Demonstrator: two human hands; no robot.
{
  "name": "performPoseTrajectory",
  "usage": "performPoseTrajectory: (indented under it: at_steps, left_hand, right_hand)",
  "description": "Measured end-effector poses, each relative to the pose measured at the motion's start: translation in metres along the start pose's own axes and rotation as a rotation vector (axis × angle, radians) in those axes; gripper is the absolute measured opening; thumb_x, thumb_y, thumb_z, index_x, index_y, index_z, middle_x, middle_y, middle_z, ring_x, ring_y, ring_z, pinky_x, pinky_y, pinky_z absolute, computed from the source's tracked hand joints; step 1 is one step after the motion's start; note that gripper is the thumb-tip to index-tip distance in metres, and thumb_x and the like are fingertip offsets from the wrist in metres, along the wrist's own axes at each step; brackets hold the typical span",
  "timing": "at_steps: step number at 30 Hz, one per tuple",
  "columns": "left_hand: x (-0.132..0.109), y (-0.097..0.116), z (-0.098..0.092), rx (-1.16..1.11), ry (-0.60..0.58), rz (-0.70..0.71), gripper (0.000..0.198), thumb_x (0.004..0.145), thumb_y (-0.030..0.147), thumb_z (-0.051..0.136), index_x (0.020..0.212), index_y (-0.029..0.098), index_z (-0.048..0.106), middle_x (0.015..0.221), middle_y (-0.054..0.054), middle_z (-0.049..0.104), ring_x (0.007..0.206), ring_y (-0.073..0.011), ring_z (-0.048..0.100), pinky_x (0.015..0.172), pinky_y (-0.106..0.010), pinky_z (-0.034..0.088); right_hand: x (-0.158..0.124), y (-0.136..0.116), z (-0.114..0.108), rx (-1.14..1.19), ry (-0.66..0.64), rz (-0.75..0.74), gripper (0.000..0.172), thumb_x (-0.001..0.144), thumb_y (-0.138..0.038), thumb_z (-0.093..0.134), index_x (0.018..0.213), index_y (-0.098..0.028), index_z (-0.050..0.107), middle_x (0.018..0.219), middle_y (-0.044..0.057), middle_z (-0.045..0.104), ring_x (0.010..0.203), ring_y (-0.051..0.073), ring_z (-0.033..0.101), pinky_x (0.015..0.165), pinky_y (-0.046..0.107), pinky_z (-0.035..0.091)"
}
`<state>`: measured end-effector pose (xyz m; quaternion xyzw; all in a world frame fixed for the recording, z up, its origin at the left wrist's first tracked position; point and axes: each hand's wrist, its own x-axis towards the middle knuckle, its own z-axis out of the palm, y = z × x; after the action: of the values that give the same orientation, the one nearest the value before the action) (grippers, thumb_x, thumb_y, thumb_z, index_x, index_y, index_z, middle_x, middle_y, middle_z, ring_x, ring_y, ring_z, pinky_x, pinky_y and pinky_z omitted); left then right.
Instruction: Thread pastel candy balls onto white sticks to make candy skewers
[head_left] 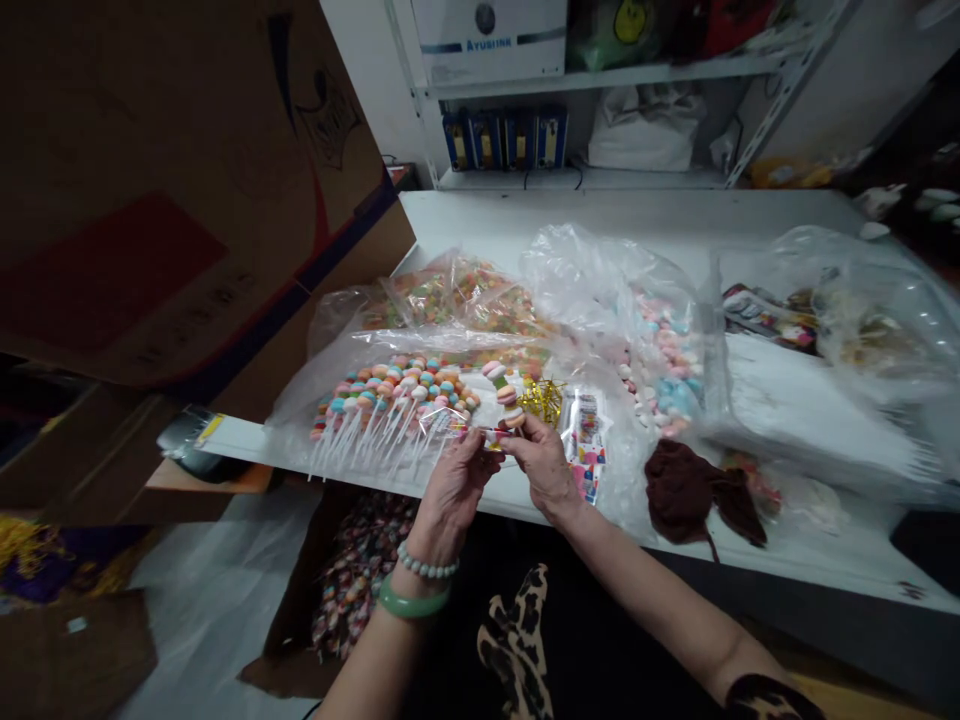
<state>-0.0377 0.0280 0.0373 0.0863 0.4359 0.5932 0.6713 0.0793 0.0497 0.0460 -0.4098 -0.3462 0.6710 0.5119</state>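
Note:
My left hand [454,490] and my right hand [544,465] meet over the white table [817,555], both pinching a thin stick of a pastel candy skewer [506,395]. The stick runs sideways between my fingertips, and the round candies stand just above my right hand. To the left lies a dense row of similar skewers [397,395] on clear plastic, their white sticks pointing toward me. Gold tinsel [541,400] and a printed paper strip [585,445] lie right next to my right hand.
Clear bags hold multicoloured candies [457,295] and pink and blue sweets [664,365]. A dark brown cloth [697,495] lies on the table. A large cardboard box [172,190] overhangs the left side. Wrapped sweets [360,570] fill a box below the table edge, and shelves stand behind.

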Motion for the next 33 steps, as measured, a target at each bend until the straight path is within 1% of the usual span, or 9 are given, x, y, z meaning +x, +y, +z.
performPoseTrajectory:
  at_steps: [4,8,13,16,19,24,27,30,33]
  left_hand:
    - [-0.002,0.007,-0.003,0.031,0.011,0.02,0.034,0.058,0.032,0.088,0.081,0.016,0.068,0.074,-0.001,0.07,0.061,-0.0119,0.062,0.053,-0.022,0.05]
    - [-0.002,0.008,-0.002,0.032,0.018,-0.016,0.036,0.055,0.034,0.089,0.079,0.017,0.069,0.074,-0.001,0.07,0.065,-0.0126,0.063,0.056,-0.023,0.05]
    - [-0.001,-0.002,0.001,0.083,0.024,0.033,0.036,0.054,0.034,0.089,0.079,0.015,0.071,0.075,-0.002,0.07,0.063,-0.0117,0.061,0.059,-0.023,0.05]
    - [0.0,-0.011,0.003,0.146,-0.011,0.075,0.033,0.057,0.035,0.087,0.076,0.013,0.072,0.072,-0.003,0.069,0.062,-0.0114,0.06,0.059,-0.023,0.048]
    - [0.001,-0.017,0.005,0.183,-0.062,0.071,0.033,0.06,0.037,0.085,0.077,0.011,0.072,0.071,-0.006,0.07,0.063,-0.0125,0.061,0.061,-0.024,0.048]
    - [0.0,-0.02,0.011,0.238,0.004,0.163,0.024,0.063,0.029,0.083,0.067,0.01,0.07,0.067,-0.007,0.069,0.059,-0.0125,0.06,0.062,-0.025,0.049]
    - [0.001,-0.017,0.01,0.166,0.003,0.138,0.024,0.064,0.029,0.083,0.069,0.011,0.069,0.063,-0.005,0.067,0.056,-0.0119,0.06,0.063,-0.026,0.049]
    - [0.005,-0.007,0.001,0.06,0.065,0.06,0.029,0.065,0.035,0.082,0.074,0.013,0.066,0.062,-0.003,0.066,0.055,-0.0132,0.061,0.061,-0.028,0.05]
    - [0.01,0.006,-0.013,-0.003,0.112,-0.006,0.033,0.068,0.041,0.08,0.077,0.014,0.064,0.067,-0.004,0.067,0.061,-0.016,0.064,0.06,-0.029,0.05]
  right_hand:
    - [0.003,0.0,-0.012,-0.068,-0.003,0.025,0.007,0.06,-0.023,0.064,0.066,-0.019,0.062,0.058,-0.005,0.046,0.06,0.011,0.04,0.056,0.024,0.032]
    - [0.002,0.002,-0.015,-0.06,-0.038,-0.008,0.014,0.063,-0.027,0.07,0.064,-0.019,0.059,0.062,-0.004,0.05,0.064,0.012,0.043,0.063,0.025,0.036]
    - [0.004,0.008,-0.016,-0.041,-0.068,-0.095,0.012,0.065,-0.023,0.069,0.072,-0.02,0.06,0.073,-0.003,0.055,0.072,0.013,0.049,0.071,0.026,0.041]
    - [0.006,0.01,-0.017,-0.182,-0.028,-0.161,0.014,0.062,-0.022,0.068,0.075,-0.02,0.063,0.08,-0.001,0.057,0.078,0.016,0.05,0.073,0.027,0.041]
    - [0.006,0.014,-0.018,-0.278,0.017,-0.219,0.009,0.064,-0.022,0.062,0.072,-0.02,0.064,0.077,-0.001,0.057,0.076,0.016,0.049,0.071,0.027,0.04]
    - [0.009,0.017,-0.009,-0.193,0.117,-0.114,0.01,0.065,-0.026,0.055,0.064,-0.02,0.062,0.065,-0.002,0.055,0.066,0.014,0.045,0.062,0.026,0.037]
    - [0.016,0.009,-0.011,-0.153,0.103,-0.025,0.011,0.065,-0.029,0.06,0.063,-0.018,0.063,0.058,-0.004,0.05,0.058,0.011,0.039,0.056,0.025,0.032]
    - [0.019,-0.002,-0.026,-0.152,0.072,-0.006,0.017,0.068,-0.035,0.066,0.07,-0.018,0.066,0.057,-0.006,0.044,0.054,0.009,0.032,0.052,0.024,0.026]
    - [0.009,-0.008,-0.047,-0.232,0.061,-0.035,0.023,0.076,-0.04,0.064,0.081,-0.019,0.07,0.056,-0.005,0.042,0.053,0.01,0.032,0.05,0.024,0.025]
